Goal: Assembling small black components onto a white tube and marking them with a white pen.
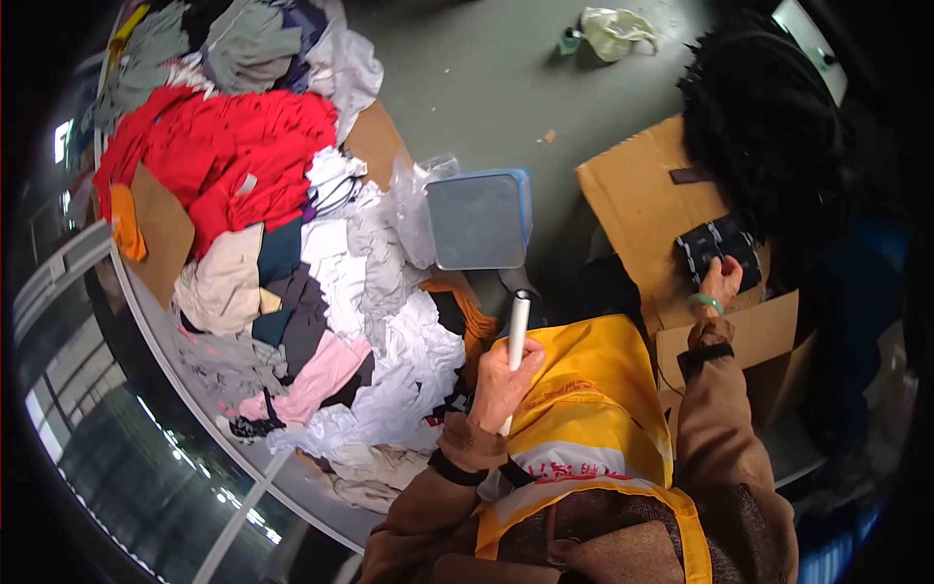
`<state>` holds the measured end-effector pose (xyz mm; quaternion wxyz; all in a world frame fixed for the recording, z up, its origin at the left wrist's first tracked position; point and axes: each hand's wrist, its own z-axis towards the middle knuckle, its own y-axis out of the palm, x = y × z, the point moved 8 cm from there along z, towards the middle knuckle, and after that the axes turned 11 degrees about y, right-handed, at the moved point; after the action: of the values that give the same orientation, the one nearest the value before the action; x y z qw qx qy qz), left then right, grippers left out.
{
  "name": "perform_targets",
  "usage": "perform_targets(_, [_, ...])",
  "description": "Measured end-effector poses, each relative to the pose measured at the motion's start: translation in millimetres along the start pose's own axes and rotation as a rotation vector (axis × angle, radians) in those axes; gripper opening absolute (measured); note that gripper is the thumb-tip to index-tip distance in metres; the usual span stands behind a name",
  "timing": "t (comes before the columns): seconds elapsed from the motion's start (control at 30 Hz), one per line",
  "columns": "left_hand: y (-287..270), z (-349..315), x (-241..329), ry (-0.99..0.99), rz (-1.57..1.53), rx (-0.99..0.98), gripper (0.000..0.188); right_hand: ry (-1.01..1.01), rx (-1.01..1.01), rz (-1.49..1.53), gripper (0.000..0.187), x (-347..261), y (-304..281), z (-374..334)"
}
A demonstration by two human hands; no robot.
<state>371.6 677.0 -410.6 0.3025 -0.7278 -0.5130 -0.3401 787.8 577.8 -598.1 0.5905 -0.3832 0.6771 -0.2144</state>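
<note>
Black, white-marked cloth (708,245) lies on brown cardboard (628,180) at the right of the head view, its near edge pinched by the right hand (721,283), while the left hand (505,385) is wrapped around a white tube (520,336). Work on that piece looks unfinished, and much seems left: red garments (243,146) and white garments (413,355) lie loose and jumbled at the left.

The cloth (699,251) is black with white marks, the stick (520,326) white and black, the apron (593,360) yellow with red print, the bracelet (708,301) pale green, the sleeves (725,419) brown.
</note>
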Motion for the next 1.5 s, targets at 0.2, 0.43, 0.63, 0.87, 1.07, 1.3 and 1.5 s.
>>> perform_targets(0.2, [-119.5, -9.6, -64.8, -0.167, -0.261, 0.405, 0.015, -0.103, -0.357, 0.106, 0.028, -3.8, 51.3, -106.2])
perform_targets(0.43, [-246.5, 50.9, -201.6, -0.205, -0.348, 0.695, 0.009, -0.163, -0.749, -0.035, 0.028, -65.3, 120.4, -223.2])
perform_targets(0.63, [-288.8, 119.9, -310.3, -0.264, -0.419, 0.841, 0.021, 0.179, -0.862, -0.042, 0.024, 20.1, 153.8, -245.8])
perform_targets(0.87, [-312.5, 197.6, -443.9, -0.322, -0.424, 0.988, 0.034, 0.263, -0.937, -0.095, 0.022, 43.2, 213.7, -294.2])
perform_targets(1.07, [-322.2, 258.7, -580.1, -0.393, -0.133, 0.838, 0.09, 0.148, -0.968, -0.135, 0.047, 26.2, 279.7, -300.5])
perform_targets(1.3, [-310.2, 336.5, -620.7, -0.281, 0.132, 0.923, 0.095, 0.108, -1.038, -0.163, 0.073, 18.7, 341.7, -305.1])
perform_targets(1.5, [-320.7, 365.0, -628.2, -0.314, -0.035, 1.107, 0.08, 0.219, -1.115, -0.339, 0.071, 47.0, 349.4, -291.2])
